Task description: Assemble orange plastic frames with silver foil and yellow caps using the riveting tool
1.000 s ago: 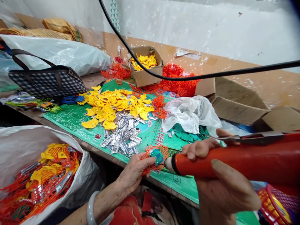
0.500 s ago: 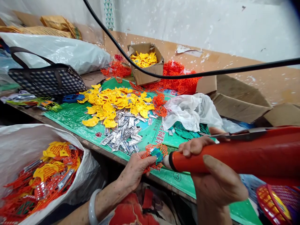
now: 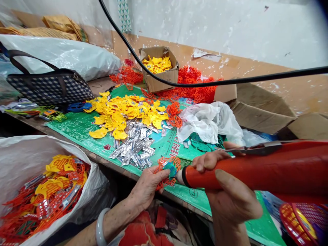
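My left hand (image 3: 147, 184), with a pale bangle on the wrist, pinches a teal plastic piece (image 3: 170, 168) together with an orange lattice plastic piece (image 3: 164, 185). My right hand (image 3: 228, 194) wraps round a thick red power screwdriver (image 3: 246, 171) with a metal lever along its top. Its pale nose, behind a black band, meets the teal piece; the very tip is hidden. Just beyond my left hand lie a heap of silvery flat pieces (image 3: 135, 143) and a pile of yellow plastic pieces (image 3: 123, 111).
A white sack (image 3: 98, 184) of mixed parts stands at left. On the green-covered table (image 3: 77, 128) are a carton (image 3: 160, 83) of yellow pieces, orange lattice pieces (image 3: 194, 92), a white plastic bag (image 3: 205, 119) and a checked bag (image 3: 51, 87). A black cable (image 3: 230, 81) crosses in front.
The red power screwdriver and my right hand have shifted slightly left. The teal piece looks turned a little in my left hand, which keeps its pinch.
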Demonstrator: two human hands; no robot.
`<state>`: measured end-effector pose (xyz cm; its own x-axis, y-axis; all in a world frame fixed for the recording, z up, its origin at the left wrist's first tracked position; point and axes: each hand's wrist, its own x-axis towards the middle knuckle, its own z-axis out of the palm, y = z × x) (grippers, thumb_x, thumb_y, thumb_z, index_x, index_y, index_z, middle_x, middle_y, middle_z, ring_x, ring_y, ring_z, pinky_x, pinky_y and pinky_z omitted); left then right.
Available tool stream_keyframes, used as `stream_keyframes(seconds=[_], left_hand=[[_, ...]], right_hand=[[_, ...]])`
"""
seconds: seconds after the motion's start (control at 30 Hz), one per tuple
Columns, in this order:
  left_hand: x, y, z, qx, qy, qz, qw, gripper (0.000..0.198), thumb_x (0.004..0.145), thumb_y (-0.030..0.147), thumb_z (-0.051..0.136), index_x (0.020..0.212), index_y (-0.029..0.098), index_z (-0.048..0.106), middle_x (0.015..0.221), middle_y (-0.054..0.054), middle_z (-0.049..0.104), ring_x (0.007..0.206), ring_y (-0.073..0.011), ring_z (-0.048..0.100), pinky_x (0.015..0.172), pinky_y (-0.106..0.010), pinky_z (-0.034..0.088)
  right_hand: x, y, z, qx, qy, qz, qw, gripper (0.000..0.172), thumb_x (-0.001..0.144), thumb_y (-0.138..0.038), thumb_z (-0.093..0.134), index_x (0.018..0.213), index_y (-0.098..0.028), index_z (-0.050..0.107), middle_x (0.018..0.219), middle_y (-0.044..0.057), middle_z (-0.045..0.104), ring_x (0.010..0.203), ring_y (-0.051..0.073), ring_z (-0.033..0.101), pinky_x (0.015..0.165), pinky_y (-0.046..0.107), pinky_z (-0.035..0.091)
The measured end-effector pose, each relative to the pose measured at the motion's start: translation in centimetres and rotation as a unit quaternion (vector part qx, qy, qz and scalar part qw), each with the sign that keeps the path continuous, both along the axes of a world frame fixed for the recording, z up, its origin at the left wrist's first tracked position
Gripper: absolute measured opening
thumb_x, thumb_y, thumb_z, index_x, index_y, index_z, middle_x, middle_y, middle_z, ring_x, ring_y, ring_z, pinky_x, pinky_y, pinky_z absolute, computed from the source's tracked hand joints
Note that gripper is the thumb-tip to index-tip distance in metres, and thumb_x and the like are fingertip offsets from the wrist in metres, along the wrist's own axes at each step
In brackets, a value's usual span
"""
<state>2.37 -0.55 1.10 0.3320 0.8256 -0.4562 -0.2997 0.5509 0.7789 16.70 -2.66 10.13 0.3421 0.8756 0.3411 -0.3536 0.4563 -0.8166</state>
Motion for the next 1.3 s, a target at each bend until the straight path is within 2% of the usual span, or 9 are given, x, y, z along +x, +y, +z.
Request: stream_keyframes(seconds=[0.27, 0.43, 0.63, 0.8, 0.97, 1.07, 1.17, 1.27, 1.3], left_hand=[[-0.2, 0.0, -0.7, -0.021, -0.005, 0.005, 1.0, 0.035, 0.068, 0.046, 0.079, 0.072, 0.015, 0.065, 0.058, 0.004, 0.053, 0.046, -0.0062, 0.037, 0.038, -0.018, 0.026], [-0.2, 0.0, -0.2, -0.024, 0.017, 0.014, 0.999, 0.035, 0.066, 0.045, 0.079, 0.07, 0.014, 0.064, 0.056, 0.004, 0.051, 0.047, -0.0064, 0.036, 0.038, -0.018, 0.026], [-0.2, -0.2, 0.3, -0.019, 0.033, 0.014, 0.999, 0.035, 0.065, 0.045, 0.078, 0.068, 0.013, 0.063, 0.055, 0.005, 0.049, 0.046, -0.0058, 0.034, 0.038, -0.019, 0.024], [-0.3, -0.3, 0.3, -0.02, 0.033, 0.01, 0.999, 0.035, 0.065, 0.045, 0.079, 0.069, 0.013, 0.064, 0.055, 0.004, 0.052, 0.045, -0.0059, 0.035, 0.038, -0.02, 0.021], [-0.7, -0.4, 0.6, -0.01, -0.003, -0.008, 1.0, 0.036, 0.066, 0.045, 0.081, 0.07, 0.012, 0.067, 0.058, 0.003, 0.054, 0.048, -0.0065, 0.038, 0.039, -0.019, 0.025], [-1.0, -0.3, 0.7, -0.041, -0.068, -0.001, 0.997, 0.03, 0.065, 0.037, 0.084, 0.069, 0.011, 0.069, 0.057, 0.002, 0.056, 0.049, -0.0066, 0.041, 0.039, -0.018, 0.028], [-1.5, -0.4, 0.5, -0.103, -0.134, 0.037, 0.985, 0.019, 0.066, 0.021, 0.084, 0.072, 0.01, 0.07, 0.059, 0.0, 0.061, 0.048, -0.0069, 0.047, 0.036, -0.016, 0.028], [-2.0, -0.4, 0.3, -0.161, -0.169, 0.08, 0.969, 0.008, 0.074, 0.009, 0.075, 0.071, 0.009, 0.068, 0.059, -0.001, 0.062, 0.046, -0.0065, 0.05, 0.034, -0.014, 0.029], [-2.2, -0.5, 0.3, -0.18, -0.179, 0.093, 0.963, 0.01, 0.078, 0.008, 0.07, 0.069, 0.01, 0.066, 0.058, -0.001, 0.061, 0.044, -0.0058, 0.049, 0.033, -0.013, 0.03]], right_hand=[[-0.6, -0.3, -0.6, -0.002, -0.022, -0.012, 1.0, 0.037, 0.075, -0.016, 0.069, 0.108, -0.027, 0.058, 0.069, -0.005, 0.062, 0.061, 0.014, 0.06, 0.066, 0.035, 0.051], [-0.7, -0.3, -1.0, 0.026, -0.021, 0.018, 0.999, 0.033, 0.077, -0.015, 0.067, 0.107, -0.027, 0.057, 0.071, -0.005, 0.063, 0.064, 0.013, 0.06, 0.066, 0.032, 0.051], [-0.7, -0.4, -1.4, 0.024, -0.019, 0.033, 0.999, 0.031, 0.078, -0.017, 0.069, 0.104, -0.026, 0.057, 0.071, -0.005, 0.063, 0.065, 0.013, 0.06, 0.068, 0.033, 0.052], [-1.0, -0.6, -1.2, 0.014, -0.019, 0.015, 1.0, 0.028, 0.077, -0.019, 0.071, 0.101, -0.026, 0.059, 0.071, -0.005, 0.062, 0.062, 0.013, 0.06, 0.069, 0.033, 0.052], [-0.2, -0.8, -0.4, 0.038, -0.001, 0.028, 0.999, 0.036, 0.077, -0.016, 0.069, 0.11, -0.027, 0.058, 0.072, -0.004, 0.064, 0.064, 0.014, 0.06, 0.069, 0.034, 0.052], [0.7, -0.7, 0.3, 0.037, 0.005, 0.005, 0.999, 0.036, 0.075, -0.015, 0.068, 0.108, -0.026, 0.059, 0.071, -0.004, 0.065, 0.064, 0.015, 0.061, 0.068, 0.035, 0.053], [1.6, -0.5, 0.7, 0.023, -0.009, -0.039, 0.999, 0.034, 0.072, -0.015, 0.068, 0.105, -0.023, 0.061, 0.069, -0.003, 0.064, 0.06, 0.015, 0.062, 0.062, 0.034, 0.053], [2.0, -0.7, 0.8, -0.012, -0.024, -0.066, 0.997, 0.038, 0.068, -0.015, 0.071, 0.104, -0.02, 0.061, 0.066, -0.002, 0.065, 0.054, 0.016, 0.061, 0.055, 0.033, 0.052], [2.0, -0.8, 0.7, -0.025, -0.022, -0.071, 0.997, 0.04, 0.066, -0.016, 0.073, 0.105, -0.02, 0.061, 0.065, -0.002, 0.065, 0.053, 0.017, 0.061, 0.053, 0.033, 0.051]])
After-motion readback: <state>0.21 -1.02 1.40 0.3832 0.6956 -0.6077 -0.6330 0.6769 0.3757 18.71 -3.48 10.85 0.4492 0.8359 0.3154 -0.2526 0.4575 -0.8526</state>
